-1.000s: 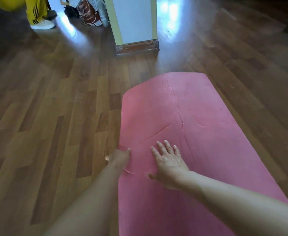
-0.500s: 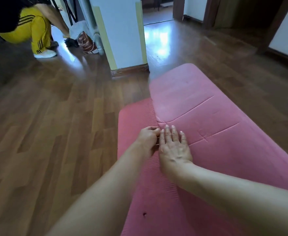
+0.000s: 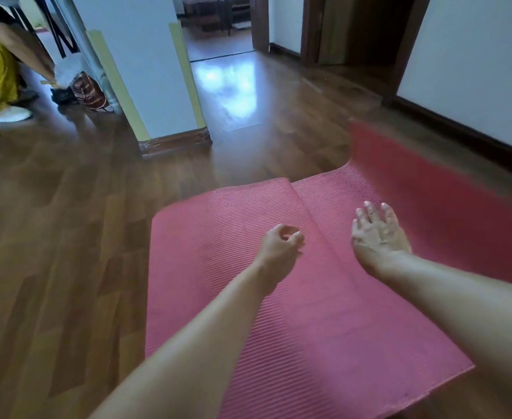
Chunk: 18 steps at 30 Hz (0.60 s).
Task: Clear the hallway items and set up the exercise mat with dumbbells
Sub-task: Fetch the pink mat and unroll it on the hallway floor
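The right hand [image 3: 378, 234] is spread, fingers apart, over the ribbed mat [image 3: 233, 237] just right of its crease; whether the palm touches it I cannot tell. The left hand [image 3: 280, 244] hovers beside it, loosely curled, holding nothing. The mat lies on the wooden floor [image 3: 67, 222], its far flap blurred and seemingly not yet flat. Best to press outward from the crease with flat palms, then square the edges. No dumbbells show.
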Tool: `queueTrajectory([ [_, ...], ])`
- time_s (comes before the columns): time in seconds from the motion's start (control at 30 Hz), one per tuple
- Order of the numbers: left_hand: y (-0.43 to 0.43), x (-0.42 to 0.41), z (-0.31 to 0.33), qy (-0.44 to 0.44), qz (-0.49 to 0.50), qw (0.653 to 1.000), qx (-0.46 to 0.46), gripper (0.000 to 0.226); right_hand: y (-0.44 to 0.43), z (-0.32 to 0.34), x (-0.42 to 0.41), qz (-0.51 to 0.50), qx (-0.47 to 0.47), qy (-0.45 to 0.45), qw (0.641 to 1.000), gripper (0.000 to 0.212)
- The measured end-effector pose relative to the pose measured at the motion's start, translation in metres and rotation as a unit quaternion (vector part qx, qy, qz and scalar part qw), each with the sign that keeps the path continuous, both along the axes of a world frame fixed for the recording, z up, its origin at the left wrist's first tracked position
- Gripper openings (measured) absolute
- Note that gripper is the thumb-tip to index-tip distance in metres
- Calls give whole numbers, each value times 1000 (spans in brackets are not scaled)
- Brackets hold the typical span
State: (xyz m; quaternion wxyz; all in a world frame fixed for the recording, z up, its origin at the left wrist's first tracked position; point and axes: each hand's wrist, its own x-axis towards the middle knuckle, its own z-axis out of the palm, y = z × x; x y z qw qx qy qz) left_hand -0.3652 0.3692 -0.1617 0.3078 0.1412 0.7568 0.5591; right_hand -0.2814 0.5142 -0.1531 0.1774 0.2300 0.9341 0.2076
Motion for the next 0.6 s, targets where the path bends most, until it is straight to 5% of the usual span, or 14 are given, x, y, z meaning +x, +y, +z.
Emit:
queueTrajectory([
  [0.6,1,19,-57,144,-84,971,-172,39,1,-42,1,36,-182,-90,978,75],
])
